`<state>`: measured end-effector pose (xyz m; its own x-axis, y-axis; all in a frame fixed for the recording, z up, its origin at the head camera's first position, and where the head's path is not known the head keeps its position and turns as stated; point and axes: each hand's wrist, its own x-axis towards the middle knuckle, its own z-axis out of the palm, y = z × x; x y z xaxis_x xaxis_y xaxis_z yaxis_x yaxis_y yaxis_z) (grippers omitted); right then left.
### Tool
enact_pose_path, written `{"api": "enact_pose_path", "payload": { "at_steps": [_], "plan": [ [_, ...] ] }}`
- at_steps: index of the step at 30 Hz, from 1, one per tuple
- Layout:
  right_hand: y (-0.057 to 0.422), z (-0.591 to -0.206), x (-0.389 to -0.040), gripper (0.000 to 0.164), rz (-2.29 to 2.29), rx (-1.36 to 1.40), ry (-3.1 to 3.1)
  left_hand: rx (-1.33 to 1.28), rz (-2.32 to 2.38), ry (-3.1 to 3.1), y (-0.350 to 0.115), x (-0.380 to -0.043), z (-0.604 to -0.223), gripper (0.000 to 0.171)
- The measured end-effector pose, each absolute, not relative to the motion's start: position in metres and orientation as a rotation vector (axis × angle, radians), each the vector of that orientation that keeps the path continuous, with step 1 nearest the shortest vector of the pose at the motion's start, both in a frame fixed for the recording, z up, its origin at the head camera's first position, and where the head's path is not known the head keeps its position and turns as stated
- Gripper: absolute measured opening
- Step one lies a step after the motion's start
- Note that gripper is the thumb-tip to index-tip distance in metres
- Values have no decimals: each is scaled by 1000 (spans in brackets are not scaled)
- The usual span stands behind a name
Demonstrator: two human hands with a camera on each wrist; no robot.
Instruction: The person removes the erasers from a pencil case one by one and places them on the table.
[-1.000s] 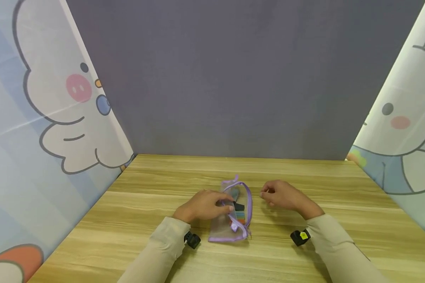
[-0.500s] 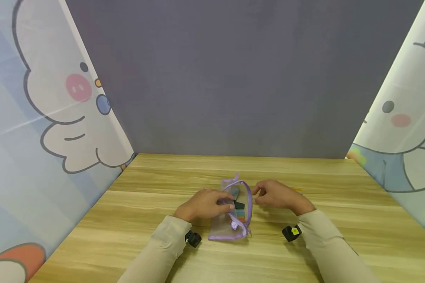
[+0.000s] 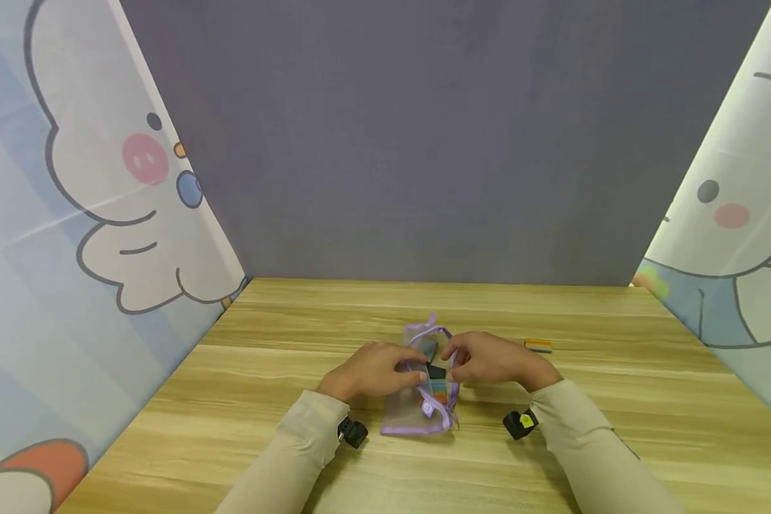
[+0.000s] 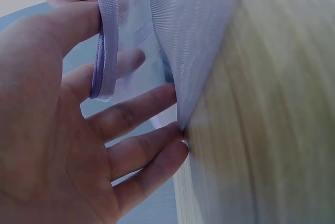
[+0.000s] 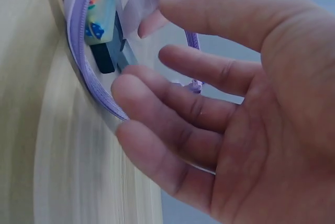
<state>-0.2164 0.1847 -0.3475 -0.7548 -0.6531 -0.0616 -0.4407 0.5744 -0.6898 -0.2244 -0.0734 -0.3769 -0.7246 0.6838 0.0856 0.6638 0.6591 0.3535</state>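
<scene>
A see-through mesh zipper pouch [image 3: 403, 415] with purple trim lies on the table, its mouth spread wide. My left hand [image 3: 375, 369] grips the near-left side of the mouth; in the left wrist view the zipper edge [image 4: 107, 35] runs between thumb and fingers. At the opposite edge, my right hand [image 3: 491, 358] reaches over the mouth with loosely bent fingers and holds nothing. Inside are a colourful patterned item [image 5: 100, 25], a black piece [image 3: 435, 372] and a grey-blue item [image 3: 429, 348]; their kinds are unclear.
A small orange and grey striped block [image 3: 538, 345] lies on the wooden table [image 3: 263, 400], right of the pouch. A dark grey panel [image 3: 398, 143] stands behind. Cartoon-printed cloths [image 3: 103, 214] hang at both sides.
My right hand has moved left to the pouch's mouth, uncovering the striped block behind its wrist. The left hand keeps its hold on the pouch almost in place.
</scene>
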Motion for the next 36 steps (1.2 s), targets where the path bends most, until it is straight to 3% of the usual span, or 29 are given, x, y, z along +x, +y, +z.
{"api": "enact_pose_path", "payload": {
  "at_steps": [11,36],
  "plan": [
    [169,-353,-211,17,-883,-1024,2503,1106,541,2833,-77,-225,-379,45],
    [160,-362,-204,22,-776,-1013,2598,1159,541,2824,-74,-226,-378,43]
  ]
}}
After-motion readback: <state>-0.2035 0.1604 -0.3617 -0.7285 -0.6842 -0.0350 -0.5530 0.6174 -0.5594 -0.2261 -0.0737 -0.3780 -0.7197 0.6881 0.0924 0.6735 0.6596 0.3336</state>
